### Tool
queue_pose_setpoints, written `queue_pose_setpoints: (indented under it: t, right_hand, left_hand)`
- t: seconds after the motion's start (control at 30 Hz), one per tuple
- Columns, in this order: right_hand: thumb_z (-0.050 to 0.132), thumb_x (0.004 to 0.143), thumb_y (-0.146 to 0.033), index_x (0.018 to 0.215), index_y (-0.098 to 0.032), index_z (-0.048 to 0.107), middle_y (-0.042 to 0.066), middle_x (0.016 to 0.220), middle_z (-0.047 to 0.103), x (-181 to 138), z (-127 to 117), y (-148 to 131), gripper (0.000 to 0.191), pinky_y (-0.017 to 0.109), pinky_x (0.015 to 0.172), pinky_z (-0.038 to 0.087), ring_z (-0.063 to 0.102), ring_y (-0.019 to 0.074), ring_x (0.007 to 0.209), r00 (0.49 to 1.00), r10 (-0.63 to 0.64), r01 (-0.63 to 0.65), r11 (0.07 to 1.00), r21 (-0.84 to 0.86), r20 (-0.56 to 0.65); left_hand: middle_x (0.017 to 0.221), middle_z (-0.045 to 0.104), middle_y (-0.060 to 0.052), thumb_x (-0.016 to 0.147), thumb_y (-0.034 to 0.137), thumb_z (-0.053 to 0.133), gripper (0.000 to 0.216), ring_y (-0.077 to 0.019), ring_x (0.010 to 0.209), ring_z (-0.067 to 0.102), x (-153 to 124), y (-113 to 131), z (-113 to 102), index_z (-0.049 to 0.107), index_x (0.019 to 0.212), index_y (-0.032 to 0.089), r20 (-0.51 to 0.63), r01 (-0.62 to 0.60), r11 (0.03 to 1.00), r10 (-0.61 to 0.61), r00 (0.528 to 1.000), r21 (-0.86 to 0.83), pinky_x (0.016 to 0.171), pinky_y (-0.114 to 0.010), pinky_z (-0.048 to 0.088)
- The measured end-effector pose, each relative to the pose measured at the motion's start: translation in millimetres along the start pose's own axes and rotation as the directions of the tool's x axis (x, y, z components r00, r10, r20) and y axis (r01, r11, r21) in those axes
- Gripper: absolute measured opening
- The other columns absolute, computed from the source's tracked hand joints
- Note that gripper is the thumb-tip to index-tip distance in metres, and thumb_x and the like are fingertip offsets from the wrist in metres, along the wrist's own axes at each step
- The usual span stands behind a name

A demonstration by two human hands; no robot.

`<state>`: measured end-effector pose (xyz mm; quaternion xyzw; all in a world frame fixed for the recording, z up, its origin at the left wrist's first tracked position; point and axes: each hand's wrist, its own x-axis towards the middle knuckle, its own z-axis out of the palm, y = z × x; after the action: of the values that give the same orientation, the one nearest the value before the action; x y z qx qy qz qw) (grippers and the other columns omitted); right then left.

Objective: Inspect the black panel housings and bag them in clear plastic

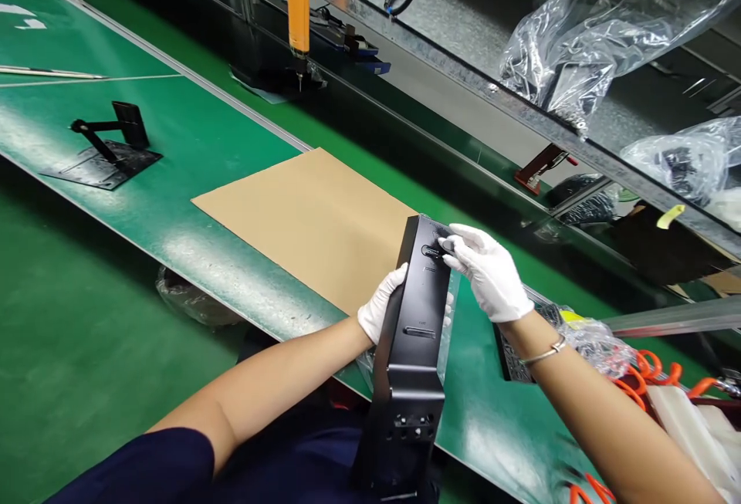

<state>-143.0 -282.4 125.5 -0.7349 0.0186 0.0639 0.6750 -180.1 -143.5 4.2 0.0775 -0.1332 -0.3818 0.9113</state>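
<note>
A long black metal bracket point(412, 334) stands tilted over the near edge of the green bench, its top end over a brown cardboard sheet point(316, 218). My left hand point(379, 307), in a white glove, grips the bracket's left side, fingers wrapped behind it. My right hand point(489, 272), also white-gloved, rests on the bracket's upper end with fingertips pressed at a small slot near the top. A thin clear plastic film hangs along the bracket's right side.
An assembled black stand point(107, 149) sits at far left on the green bench point(174, 203). An orange electric screwdriver point(299, 2) hangs at the back. Clear plastic bags point(596, 18) lie on the shelf at right. Orange-handled tools point(654, 373) and a black part lie at my right.
</note>
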Motion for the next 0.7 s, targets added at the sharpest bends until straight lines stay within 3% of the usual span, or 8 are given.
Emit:
queue_pose_setpoints:
  t: [0.27, 0.5, 0.57, 0.6, 0.63, 0.7]
  right_hand:
    - [0.087, 0.058, -0.06, 0.117, -0.014, 0.064, 0.009, 0.134, 0.055, 13, 6, 22, 0.077, 0.019, 0.084, 0.062, 0.058, 0.0183, 0.122, 0.998, -0.065, 0.064, 0.995, -0.079, -0.014]
    - [0.074, 0.07, -0.054, 0.102, -0.011, 0.069, 0.009, 0.107, 0.065, 32, -13, 25, 0.054, 0.026, 0.081, 0.062, 0.065, 0.0139, 0.09, 0.987, -0.152, 0.158, 0.936, -0.315, 0.041]
    - [0.067, 0.078, -0.047, 0.099, -0.013, 0.072, 0.007, 0.1, 0.066, 39, -23, 16, 0.04, 0.028, 0.083, 0.06, 0.065, 0.0135, 0.086, 0.952, -0.251, 0.304, 0.803, -0.512, 0.172]
    - [0.063, 0.083, -0.041, 0.099, -0.015, 0.073, 0.007, 0.1, 0.066, 41, -27, 10, 0.032, 0.028, 0.086, 0.058, 0.064, 0.0134, 0.088, 0.908, -0.306, 0.419, 0.677, -0.605, 0.287]
    - [0.058, 0.088, -0.035, 0.1, -0.016, 0.074, 0.006, 0.102, 0.066, 43, -29, 3, 0.027, 0.028, 0.088, 0.057, 0.063, 0.0131, 0.09, 0.84, -0.334, 0.542, 0.519, -0.661, 0.427]
    - [0.05, 0.094, -0.022, 0.105, -0.019, 0.074, 0.005, 0.109, 0.065, 46, -29, -12, 0.026, 0.027, 0.089, 0.054, 0.062, 0.0125, 0.095, 0.69, -0.272, 0.723, 0.209, -0.658, 0.671]
  left_hand:
    - [0.118, 0.069, -0.019, 0.082, 0.069, 0.064, 0.076, -0.0335, 0.102, 0.068, 7, 1, -16, 0.062, 0.128, 0.008, -0.023, -0.032, 0.997, 0.03, 0.999, -0.07, 0.089, -0.041, 0.053]
    - [0.122, 0.067, -0.018, 0.087, 0.066, 0.058, 0.069, -0.0308, 0.105, 0.067, 6, 1, -14, 0.061, 0.129, 0.011, -0.018, -0.01, 0.991, 0.008, 1.0, -0.132, 0.093, -0.041, 0.053]
    - [0.121, 0.067, -0.019, 0.088, 0.066, 0.058, 0.069, -0.03, 0.103, 0.067, 7, 1, -13, 0.062, 0.128, 0.01, -0.023, -0.014, 0.99, 0.011, 1.0, -0.137, 0.095, -0.043, 0.052]
    - [0.12, 0.067, -0.02, 0.088, 0.066, 0.057, 0.07, -0.0298, 0.101, 0.067, 7, 1, -13, 0.062, 0.126, 0.008, -0.028, -0.014, 0.991, 0.01, 1.0, -0.135, 0.096, -0.044, 0.052]
    - [0.118, 0.067, -0.02, 0.088, 0.066, 0.056, 0.07, -0.0298, 0.1, 0.067, 7, 1, -12, 0.063, 0.125, 0.007, -0.032, -0.01, 0.991, 0.006, 0.999, -0.132, 0.096, -0.045, 0.052]
    - [0.115, 0.068, -0.02, 0.089, 0.068, 0.052, 0.071, -0.0293, 0.098, 0.067, 7, 1, -10, 0.064, 0.123, 0.006, -0.043, 0.002, 0.992, -0.007, 0.999, -0.123, 0.096, -0.044, 0.052]
